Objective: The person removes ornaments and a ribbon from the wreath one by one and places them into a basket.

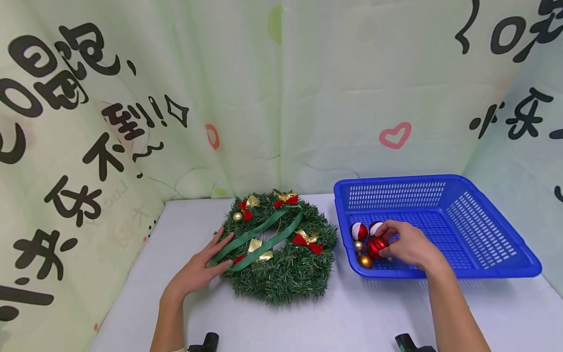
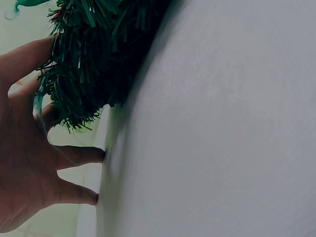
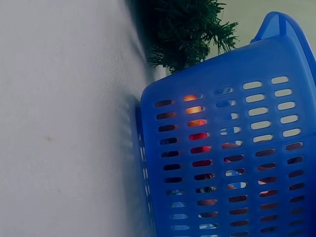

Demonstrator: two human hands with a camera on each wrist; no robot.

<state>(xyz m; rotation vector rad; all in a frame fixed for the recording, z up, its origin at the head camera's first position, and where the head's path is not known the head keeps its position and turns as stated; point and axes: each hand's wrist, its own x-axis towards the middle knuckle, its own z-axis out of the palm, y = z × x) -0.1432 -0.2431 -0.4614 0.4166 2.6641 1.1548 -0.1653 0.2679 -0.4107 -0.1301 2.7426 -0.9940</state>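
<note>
A green Christmas wreath [image 1: 281, 278] lies on the table, dressed with red and gold bows [image 1: 308, 239], a small gold ball and a looped green ribbon [image 1: 281, 237]. My left hand [image 1: 198, 271] rests against its left edge with fingers spread; in the left wrist view, two fingertips of the left hand [image 2: 29, 148] touch the table. Inside the blue basket my right hand [image 1: 409, 244] pinches a shiny red Christmas ball [image 1: 375, 247] between thumb and fingers. Around it lie red-and-white balls [image 1: 359, 231] and gold balls [image 1: 365, 261]. The right wrist view shows mostly the basket's slotted wall, hiding the fingers.
The blue plastic basket [image 1: 492, 234] stands right of the wreath, its rim raised above the white table [image 1: 145, 293]. A printed curtain [image 1: 330, 98] hangs behind and along the sides. Two black devices [image 1: 204, 342] show at the bottom edge near the forearms.
</note>
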